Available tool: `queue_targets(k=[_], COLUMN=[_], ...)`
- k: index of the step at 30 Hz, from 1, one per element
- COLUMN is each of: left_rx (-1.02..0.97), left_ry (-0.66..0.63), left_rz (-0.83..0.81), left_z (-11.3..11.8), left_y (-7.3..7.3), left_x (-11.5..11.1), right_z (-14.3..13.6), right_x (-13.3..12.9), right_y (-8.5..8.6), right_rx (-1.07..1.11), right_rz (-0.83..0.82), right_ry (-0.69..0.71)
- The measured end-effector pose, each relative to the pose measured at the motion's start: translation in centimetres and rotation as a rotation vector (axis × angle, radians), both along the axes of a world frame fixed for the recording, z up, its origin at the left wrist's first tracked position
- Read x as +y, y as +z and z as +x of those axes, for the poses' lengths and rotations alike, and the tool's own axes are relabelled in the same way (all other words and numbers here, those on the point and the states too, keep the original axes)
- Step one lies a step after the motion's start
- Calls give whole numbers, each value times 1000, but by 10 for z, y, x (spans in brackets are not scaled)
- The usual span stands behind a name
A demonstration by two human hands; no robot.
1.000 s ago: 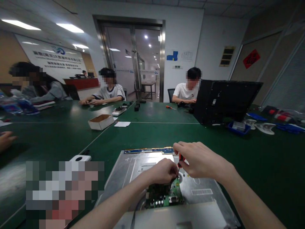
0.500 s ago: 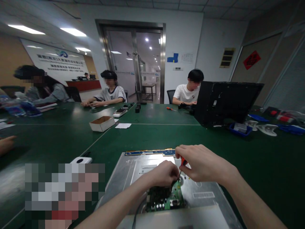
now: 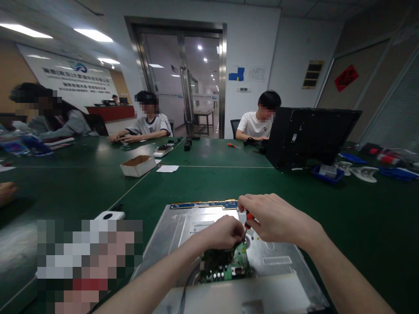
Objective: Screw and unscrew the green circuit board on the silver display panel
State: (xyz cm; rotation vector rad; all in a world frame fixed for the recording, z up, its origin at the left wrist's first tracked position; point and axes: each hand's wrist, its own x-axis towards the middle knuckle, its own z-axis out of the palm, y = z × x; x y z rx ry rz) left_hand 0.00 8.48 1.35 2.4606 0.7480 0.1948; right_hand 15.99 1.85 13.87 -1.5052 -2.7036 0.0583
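Observation:
A silver metal panel (image 3: 278, 257) lies on the green table, with a blue circuit strip (image 3: 196, 205) along its far edge. On it sits a green circuit board (image 3: 242, 259). My right hand (image 3: 266, 216) is closed around a red and black screwdriver (image 3: 249, 218), whose tip points down at the board's far edge. Just left of the shaft, my left hand (image 3: 225, 231) is closed over the board's far part; its fingertips are near the tip, and what they hold, if anything, is hidden. Dark cables (image 3: 186, 288) run toward me from the board's left side.
An open white box (image 3: 138, 168) and paper (image 3: 167, 168) lie farther left on the table (image 3: 203, 181). A black monitor (image 3: 314, 135) stands at the right beside a blue tray (image 3: 328, 174). Another screwdriver (image 3: 234, 145) lies farther back. Several people sit around the table.
The camera view has shifted slightly, so the scene sits a little higher in the frame. Both hands keep nearly the same place over the board, and the screwdriver looks slightly more upright.

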Motion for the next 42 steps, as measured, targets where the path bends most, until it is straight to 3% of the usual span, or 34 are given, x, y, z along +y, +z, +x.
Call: queue_targets(k=[9, 18, 27, 34, 42], left_rx=[-13, -2, -11, -12, -1], left_ry=[-13, -22, -24, -18, -20], left_rz=[-17, 2, -2, 5, 4], left_z=[0, 0, -1, 0, 0], left_y=[0, 3, -3, -2, 0], left_x=[1, 0, 3, 2, 1], right_z=[-1, 4, -4, 0, -1], right_x=[5, 1, 7, -1, 9], right_y=[-3, -4, -5, -4, -9], right_rx=[-83, -19, -136, -9, -81], right_rz=[80, 54, 140, 72, 144], right_ry=[-91, -38, -140, -20, -106])
